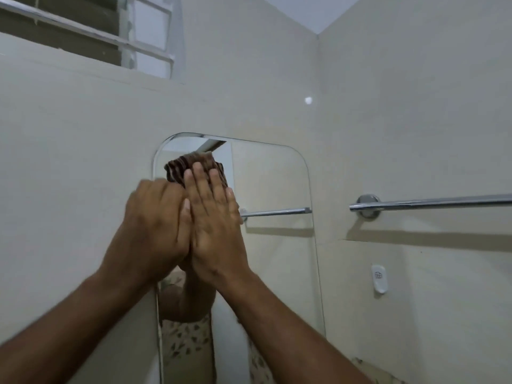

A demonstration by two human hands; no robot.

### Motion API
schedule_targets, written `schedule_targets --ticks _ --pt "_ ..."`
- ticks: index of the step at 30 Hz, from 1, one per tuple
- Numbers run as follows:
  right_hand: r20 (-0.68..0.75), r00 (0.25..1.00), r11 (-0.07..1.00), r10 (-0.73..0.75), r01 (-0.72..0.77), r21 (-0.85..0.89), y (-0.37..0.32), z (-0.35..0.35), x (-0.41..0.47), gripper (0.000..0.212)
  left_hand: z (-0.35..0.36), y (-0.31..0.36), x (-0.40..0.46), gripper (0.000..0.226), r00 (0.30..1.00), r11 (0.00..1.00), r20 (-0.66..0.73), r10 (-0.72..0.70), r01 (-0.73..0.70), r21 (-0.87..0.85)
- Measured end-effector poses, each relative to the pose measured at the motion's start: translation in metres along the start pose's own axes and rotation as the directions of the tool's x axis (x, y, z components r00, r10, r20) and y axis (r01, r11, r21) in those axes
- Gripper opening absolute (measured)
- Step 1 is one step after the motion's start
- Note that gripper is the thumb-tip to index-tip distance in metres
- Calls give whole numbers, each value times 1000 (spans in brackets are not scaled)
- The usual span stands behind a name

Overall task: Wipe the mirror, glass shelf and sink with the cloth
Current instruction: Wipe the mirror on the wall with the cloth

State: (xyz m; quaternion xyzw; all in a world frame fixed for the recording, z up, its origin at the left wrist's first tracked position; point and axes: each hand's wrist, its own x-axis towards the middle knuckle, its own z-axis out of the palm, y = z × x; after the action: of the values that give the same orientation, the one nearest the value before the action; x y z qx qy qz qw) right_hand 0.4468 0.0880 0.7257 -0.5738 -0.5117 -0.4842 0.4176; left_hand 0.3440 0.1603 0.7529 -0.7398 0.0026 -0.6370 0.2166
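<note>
1. Frameless rectangular glass mirror w/ rounded top corners (274, 184) sits centre frame on a smooth cream wall (83, 148); it reflects a chrome rod and patterned clothing.
2. Brown striped ribbed cloth (177, 166), bunched, lies at the mirror's upper left, just below its top edge and near its left edge.
3. Chrome towel bar w/ round mount (415, 202) runs at right of frame, apart from the mirror's right edge; small white plastic wall hook (379, 278) below it; barred window (133, 31) upper left.
4. Bare glass lies right of and below the hands.
5. Right hand (213, 225): fingers straight, close together, pressing the cloth flat to the glass; forearm rises from lower right.
6. Left hand (155, 220): touching the right one's side; blurred, so finger pose and cloth contact can't be told.
</note>
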Motion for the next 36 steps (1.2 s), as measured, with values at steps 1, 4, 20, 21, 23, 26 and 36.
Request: schedule_targets --ticks 1,4,20,21,23,26,36 --pt "-1 1000 1000 -14 14 -3 6 -2 4 58 3 -3 12 23 1000 999 -5 15 -14 51" --pt "-28 1000 1000 -14 13 -18 34 -11 14 58 10 -12 28 19 997 977 -15 76 -72 201" --pt "-118 888 890 443 -452 -60 116 -43 34 68 10 -3 22 18 998 993 -56 22 -16 118" --pt "-103 924 923 368 -377 -83 97 -36 27 70 10 -2 23 18 997 996 -74 13 -6 93" --pt "-53 980 978 191 -195 -73 56 -19 10 68 9 -2 23 18 994 1000 -110 -22 24 16" --pt "34 995 996 -90 90 8 10 2 -15 64 5 -4 21 18 983 981 -139 -117 93 -173" --pt "-16 995 989 98 -99 -110 48 -21 0 60 -4 2 7 15 985 966 -84 -149 127 -225"
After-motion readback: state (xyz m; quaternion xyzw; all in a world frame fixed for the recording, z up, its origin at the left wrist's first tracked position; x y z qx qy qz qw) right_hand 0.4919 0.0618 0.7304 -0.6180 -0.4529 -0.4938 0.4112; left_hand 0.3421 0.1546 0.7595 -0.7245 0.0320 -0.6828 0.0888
